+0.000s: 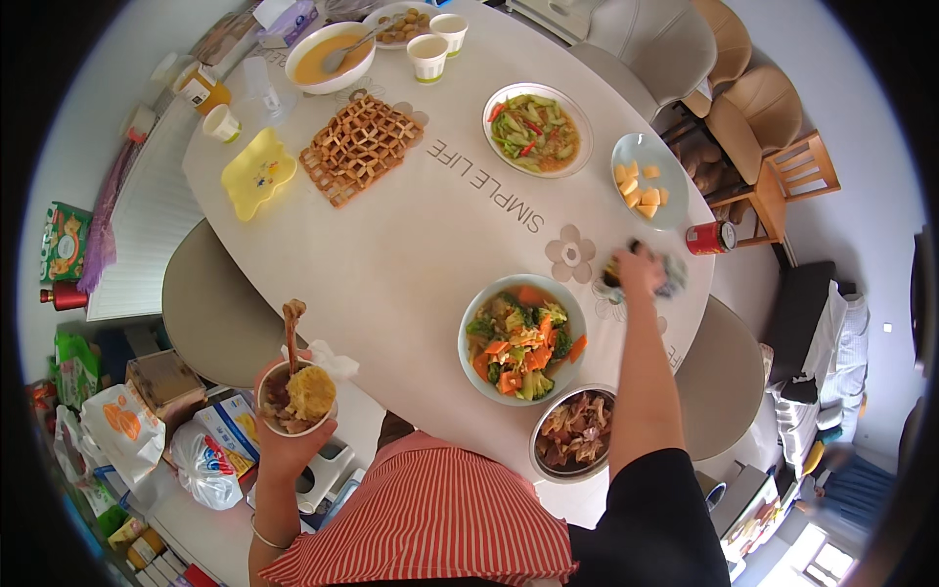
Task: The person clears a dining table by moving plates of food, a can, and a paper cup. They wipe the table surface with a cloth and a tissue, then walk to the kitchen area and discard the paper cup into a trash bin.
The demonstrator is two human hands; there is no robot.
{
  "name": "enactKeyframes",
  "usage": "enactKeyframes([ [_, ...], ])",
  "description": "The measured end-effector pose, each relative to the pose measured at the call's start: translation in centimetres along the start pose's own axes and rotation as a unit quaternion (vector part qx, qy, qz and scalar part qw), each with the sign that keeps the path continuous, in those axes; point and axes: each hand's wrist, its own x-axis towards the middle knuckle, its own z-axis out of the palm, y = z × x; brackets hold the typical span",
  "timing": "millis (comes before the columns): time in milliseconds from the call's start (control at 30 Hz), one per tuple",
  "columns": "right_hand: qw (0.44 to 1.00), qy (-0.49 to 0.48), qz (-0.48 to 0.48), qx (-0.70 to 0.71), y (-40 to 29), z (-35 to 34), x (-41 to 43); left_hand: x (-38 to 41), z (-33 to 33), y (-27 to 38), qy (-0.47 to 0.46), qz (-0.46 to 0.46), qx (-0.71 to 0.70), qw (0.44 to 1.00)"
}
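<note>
My left hand holds a white cup filled with food scraps, off the table's near left edge. A bone sticks up out of it beside a yellow lump of food, and a crumpled white tissue shows behind the rim. Over on the right, my right hand is pressed down on a blurred, dark and grey-green cloth on the tabletop. Nearest to that hand are a pale blue plate of yellow fruit chunks, a red can and a bowl of broccoli and carrot.
A metal bowl of brownish food sits at the near edge below my right forearm. Farther off lie a plate of green vegetables, a wooden lattice trivet, a yellow tray, a soup bowl and paper cups.
</note>
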Motion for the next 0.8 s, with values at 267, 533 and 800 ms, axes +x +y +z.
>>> enactKeyframes([
  [267, 0.920, -0.078, -0.384, 0.021, -12.9, 2.1, -10.5, 0.0, 0.3, 1.8, 0.017, 0.007, 0.048, 0.999],
  [533, 0.964, 0.013, -0.266, 0.012, 9.0, 0.1, -0.6, 0.0, 0.2, 1.2, -0.001, -0.007, 0.001, 1.000],
  [800, 0.996, -0.065, -0.055, -0.035, 11.0, -4.0, 0.1, 0.6, -0.3, 0.0, -0.062, 0.029, 0.024, 0.997],
])
